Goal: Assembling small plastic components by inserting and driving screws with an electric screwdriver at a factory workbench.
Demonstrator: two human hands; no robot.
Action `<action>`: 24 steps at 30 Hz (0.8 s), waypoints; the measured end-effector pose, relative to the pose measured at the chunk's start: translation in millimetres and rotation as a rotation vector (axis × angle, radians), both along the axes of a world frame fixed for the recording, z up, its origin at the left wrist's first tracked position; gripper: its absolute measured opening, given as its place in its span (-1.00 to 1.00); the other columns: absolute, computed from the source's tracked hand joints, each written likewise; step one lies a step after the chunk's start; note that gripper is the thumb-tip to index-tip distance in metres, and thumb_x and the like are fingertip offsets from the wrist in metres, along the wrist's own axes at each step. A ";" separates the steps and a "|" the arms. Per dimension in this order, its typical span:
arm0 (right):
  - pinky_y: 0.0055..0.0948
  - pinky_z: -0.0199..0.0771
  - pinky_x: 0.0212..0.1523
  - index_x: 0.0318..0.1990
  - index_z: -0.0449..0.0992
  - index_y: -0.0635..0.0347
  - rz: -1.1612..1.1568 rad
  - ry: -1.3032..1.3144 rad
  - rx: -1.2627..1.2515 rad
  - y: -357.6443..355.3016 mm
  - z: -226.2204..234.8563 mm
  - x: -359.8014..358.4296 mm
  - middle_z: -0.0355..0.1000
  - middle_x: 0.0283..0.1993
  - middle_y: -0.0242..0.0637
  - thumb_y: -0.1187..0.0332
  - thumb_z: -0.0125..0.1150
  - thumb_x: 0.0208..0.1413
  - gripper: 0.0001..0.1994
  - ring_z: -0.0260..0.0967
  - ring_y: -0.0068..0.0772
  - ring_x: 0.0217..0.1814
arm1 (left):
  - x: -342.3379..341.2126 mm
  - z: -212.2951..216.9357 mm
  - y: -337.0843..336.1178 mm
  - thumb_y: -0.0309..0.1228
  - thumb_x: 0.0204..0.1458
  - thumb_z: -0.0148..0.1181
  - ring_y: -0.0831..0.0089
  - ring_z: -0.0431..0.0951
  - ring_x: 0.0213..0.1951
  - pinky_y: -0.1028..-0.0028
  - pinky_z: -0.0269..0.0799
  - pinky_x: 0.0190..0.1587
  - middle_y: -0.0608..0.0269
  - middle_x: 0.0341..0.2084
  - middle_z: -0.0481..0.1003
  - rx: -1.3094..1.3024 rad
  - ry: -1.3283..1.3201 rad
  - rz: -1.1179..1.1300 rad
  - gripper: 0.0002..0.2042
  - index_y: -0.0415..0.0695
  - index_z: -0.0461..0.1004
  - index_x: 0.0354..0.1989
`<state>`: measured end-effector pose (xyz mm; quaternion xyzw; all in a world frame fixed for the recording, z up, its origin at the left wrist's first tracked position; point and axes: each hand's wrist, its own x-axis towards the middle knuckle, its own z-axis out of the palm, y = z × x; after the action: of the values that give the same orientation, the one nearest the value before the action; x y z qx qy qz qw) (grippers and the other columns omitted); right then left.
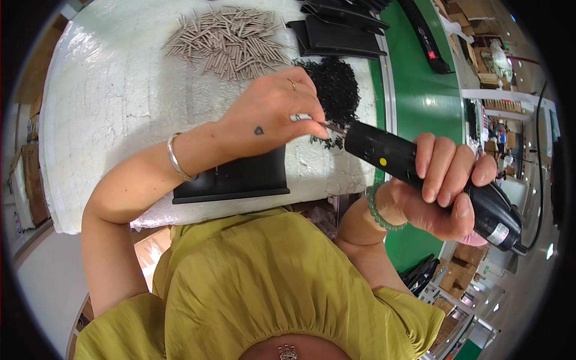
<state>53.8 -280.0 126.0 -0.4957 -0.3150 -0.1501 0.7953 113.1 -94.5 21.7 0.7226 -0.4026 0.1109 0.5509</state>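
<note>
My right hand (447, 174) is wrapped around a black electric screwdriver (384, 150) with a yellow dot on its barrel and a cord at its rear. Its thin metal bit (333, 127) points left toward my left hand (279, 108). There the fingers are closed in a pinch at the bit's tip; whatever small thing they hold is hidden. Beneath my left forearm lies a flat black panel (252, 174), partly covered, with a raised lip along its near edge. Just beyond my left fingers is a heap of small black pieces (336, 87).
A pile of thin grey rods (231, 45) lies on the white-covered table (114, 84). Black folded panels (342, 37) are stacked at the far right. To the right runs a green surface (417, 102) bearing a long black part (426, 36). The screwdriver's cord (540, 198) rises at far right.
</note>
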 end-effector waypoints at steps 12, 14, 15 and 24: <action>-0.43 0.22 -0.47 -0.09 0.22 0.15 -0.004 -0.029 -0.059 -7.0 -22.3 4.3 0.18 -0.61 -0.42 0.43 0.04 -0.05 -0.68 0.13 -0.53 -0.66 | 45.4 5.4 57.2 -0.33 -0.18 0.32 0.22 0.45 -0.25 0.32 0.42 -0.18 0.18 -0.51 0.52 0.594 -0.077 0.416 -0.84 -0.15 0.58 -0.49; -0.42 0.22 -0.47 -0.09 0.22 0.15 -0.009 -0.028 -0.065 -6.6 -23.0 4.1 0.18 -0.60 -0.42 0.43 0.04 -0.05 -0.68 0.13 -0.53 -0.66 | 43.1 3.8 58.5 -0.36 -0.18 0.32 0.24 0.43 -0.25 0.33 0.41 -0.18 0.23 -0.50 0.51 0.669 -0.079 0.428 -0.86 -0.15 0.57 -0.47; -0.42 0.22 -0.47 -0.09 0.22 0.14 -0.016 -0.025 -0.061 -4.8 -23.7 3.8 0.18 -0.60 -0.42 0.43 0.04 -0.05 -0.68 0.14 -0.53 -0.66 | 41.9 2.5 58.5 -0.40 -0.18 0.31 0.25 0.41 -0.25 0.33 0.39 -0.18 0.28 -0.49 0.50 0.741 -0.076 0.442 -0.87 -0.15 0.57 -0.44; -0.44 0.21 -0.46 -0.08 0.23 0.13 0.028 -0.005 -0.036 1.4 -19.9 2.6 0.19 -0.59 -0.44 0.41 0.05 -0.05 -0.67 0.16 -0.52 -0.63 | 28.8 5.6 68.2 -0.43 -0.14 0.25 0.20 0.47 -0.33 0.26 0.43 -0.30 0.20 -0.55 0.52 0.553 -0.269 0.448 -0.92 -0.13 0.55 -0.46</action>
<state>56.4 -278.6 106.1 -0.5053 -0.3267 -0.1344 0.7873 141.9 -26.3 27.3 0.8931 -0.3179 0.2096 0.2397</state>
